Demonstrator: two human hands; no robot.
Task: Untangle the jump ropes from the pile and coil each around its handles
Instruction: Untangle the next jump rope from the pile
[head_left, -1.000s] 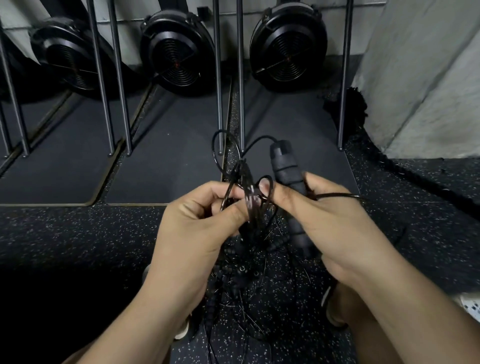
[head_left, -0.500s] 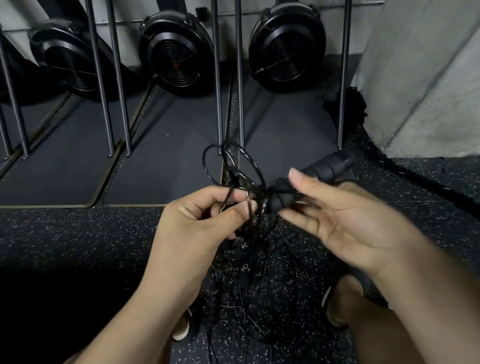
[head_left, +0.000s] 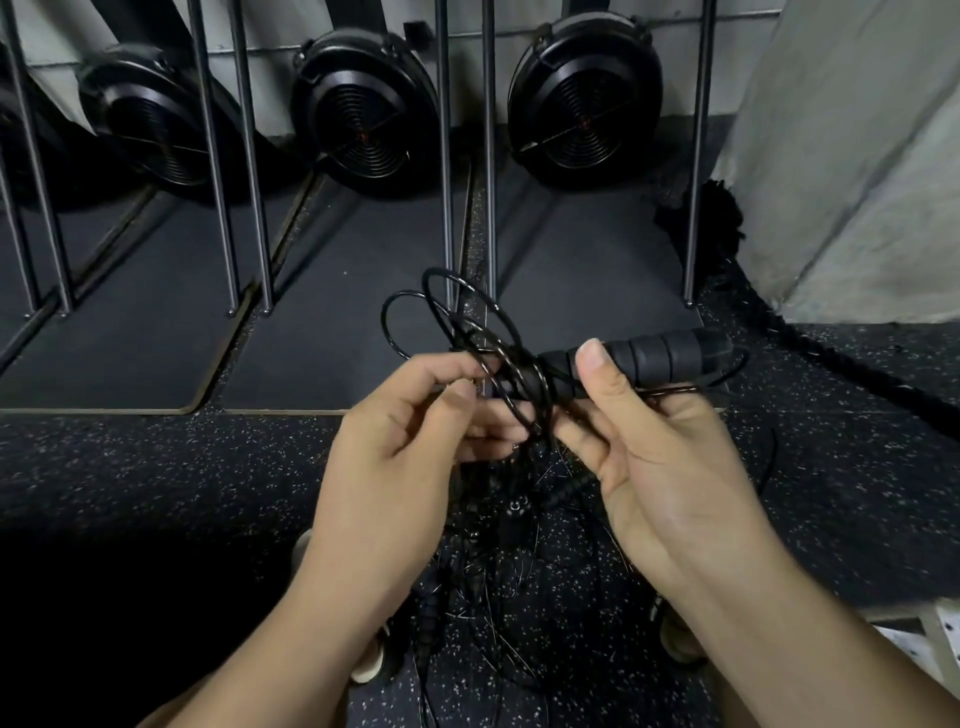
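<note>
Where the right hand closes its grip, thumb over and fingers under, a black foam jump-rope handle lies crosswise, free end pointing right. Grip of the left hand is pinched narrow on thin black cord loops at the handle's other end. Below both hands, the tangled pile lies on the speckled rubber floor. Beyond are dark mats, steel uprights and black fan housings.

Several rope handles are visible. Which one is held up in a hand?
The ribbed foam handle, pinched by the right hand; the other handles sit lower, in the tangle beneath the hands.
</note>
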